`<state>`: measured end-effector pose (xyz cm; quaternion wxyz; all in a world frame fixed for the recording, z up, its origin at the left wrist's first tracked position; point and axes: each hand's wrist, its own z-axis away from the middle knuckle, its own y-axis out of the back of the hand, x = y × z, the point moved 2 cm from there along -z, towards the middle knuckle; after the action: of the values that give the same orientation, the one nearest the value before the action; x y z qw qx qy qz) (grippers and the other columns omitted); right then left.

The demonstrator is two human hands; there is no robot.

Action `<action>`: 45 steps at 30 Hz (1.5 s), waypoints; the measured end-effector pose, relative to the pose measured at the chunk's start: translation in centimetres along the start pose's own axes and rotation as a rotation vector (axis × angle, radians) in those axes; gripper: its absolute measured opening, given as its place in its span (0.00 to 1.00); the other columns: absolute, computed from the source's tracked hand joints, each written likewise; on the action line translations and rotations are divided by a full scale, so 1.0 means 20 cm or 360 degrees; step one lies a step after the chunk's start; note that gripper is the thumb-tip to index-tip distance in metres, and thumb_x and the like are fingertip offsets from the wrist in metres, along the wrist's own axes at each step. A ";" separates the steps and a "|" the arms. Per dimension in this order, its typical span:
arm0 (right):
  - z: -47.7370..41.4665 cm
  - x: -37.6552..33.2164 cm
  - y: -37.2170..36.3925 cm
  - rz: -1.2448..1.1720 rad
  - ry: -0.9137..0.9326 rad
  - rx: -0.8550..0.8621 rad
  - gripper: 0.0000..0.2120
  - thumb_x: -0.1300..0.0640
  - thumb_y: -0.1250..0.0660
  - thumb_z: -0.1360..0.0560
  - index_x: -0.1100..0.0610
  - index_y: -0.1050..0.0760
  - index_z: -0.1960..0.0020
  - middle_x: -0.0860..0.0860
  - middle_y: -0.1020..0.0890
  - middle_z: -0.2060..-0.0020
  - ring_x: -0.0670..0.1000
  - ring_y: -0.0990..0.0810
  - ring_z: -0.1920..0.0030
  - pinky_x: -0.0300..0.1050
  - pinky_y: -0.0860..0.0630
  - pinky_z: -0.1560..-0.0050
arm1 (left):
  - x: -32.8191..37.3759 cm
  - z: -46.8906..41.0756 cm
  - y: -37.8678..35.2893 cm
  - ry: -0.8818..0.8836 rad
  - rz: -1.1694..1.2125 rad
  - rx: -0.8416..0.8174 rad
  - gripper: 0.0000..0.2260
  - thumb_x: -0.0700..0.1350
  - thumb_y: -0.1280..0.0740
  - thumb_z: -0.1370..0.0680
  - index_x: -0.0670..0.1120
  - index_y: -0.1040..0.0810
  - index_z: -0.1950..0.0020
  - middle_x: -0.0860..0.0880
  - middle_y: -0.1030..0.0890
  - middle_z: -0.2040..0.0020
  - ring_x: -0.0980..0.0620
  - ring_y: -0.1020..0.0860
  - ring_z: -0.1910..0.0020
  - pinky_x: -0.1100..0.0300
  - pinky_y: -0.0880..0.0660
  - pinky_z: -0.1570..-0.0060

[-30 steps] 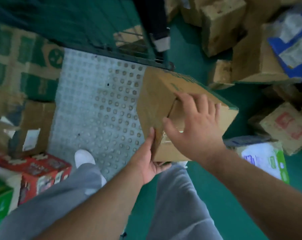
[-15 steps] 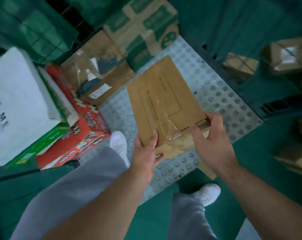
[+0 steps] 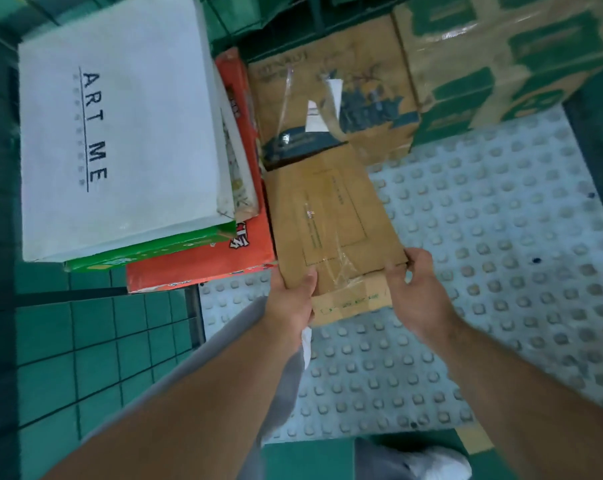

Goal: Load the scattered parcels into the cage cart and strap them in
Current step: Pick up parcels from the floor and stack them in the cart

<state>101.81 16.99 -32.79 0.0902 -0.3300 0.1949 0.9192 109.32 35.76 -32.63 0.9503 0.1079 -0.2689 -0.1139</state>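
Left hand [image 3: 293,299] and right hand [image 3: 418,289] clamp the box [image 3: 331,216] at its near end; I judge its long axis runs away from me, toward the cartons [image 3: 362,81].

"ART ME" reads on the white box [image 3: 116,129]; print on the other cartons is too blurred to read.

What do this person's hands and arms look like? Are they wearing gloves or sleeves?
No gloves: the left hand and right hand are bare, with no rings or watch visible. Both forearms are bare too, with no sleeve in view. Below them show grey trousers and a white shoe.
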 end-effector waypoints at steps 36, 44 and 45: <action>0.38 0.59 0.12 -0.0200 -0.0642 -0.0245 0.22 0.54 0.38 0.18 0.48 0.33 0.24 0.47 0.21 0.51 0.52 0.17 0.48 0.42 0.24 0.60 | 0.06 0.01 -0.19 0.0408 0.0843 0.0134 0.10 0.35 0.44 0.18 0.36 0.27 0.41 0.35 0.23 0.43 0.36 0.21 0.44 0.42 0.21 0.38; 0.66 1.00 0.40 -0.0321 -0.0787 -0.0213 0.08 0.55 0.39 0.16 0.55 0.22 0.48 0.55 0.16 0.49 0.52 0.19 0.49 0.40 0.28 0.58 | -0.06 -0.13 -0.25 0.0471 0.0369 0.0042 0.16 0.47 0.39 0.19 0.39 0.28 0.36 0.37 0.24 0.39 0.38 0.23 0.38 0.41 0.22 0.42; 0.67 1.05 0.43 -0.0361 -0.0814 -0.0160 0.08 0.56 0.38 0.16 0.55 0.22 0.49 0.54 0.16 0.50 0.53 0.18 0.49 0.41 0.28 0.58 | -0.09 -0.16 -0.25 0.0456 0.0086 0.0068 0.18 0.49 0.39 0.18 0.42 0.29 0.31 0.37 0.24 0.36 0.36 0.24 0.37 0.38 0.21 0.46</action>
<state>75.56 15.57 -34.23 0.2223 -0.1111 0.0818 0.9652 108.75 32.08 -37.58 0.9791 0.1360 -0.1358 -0.0661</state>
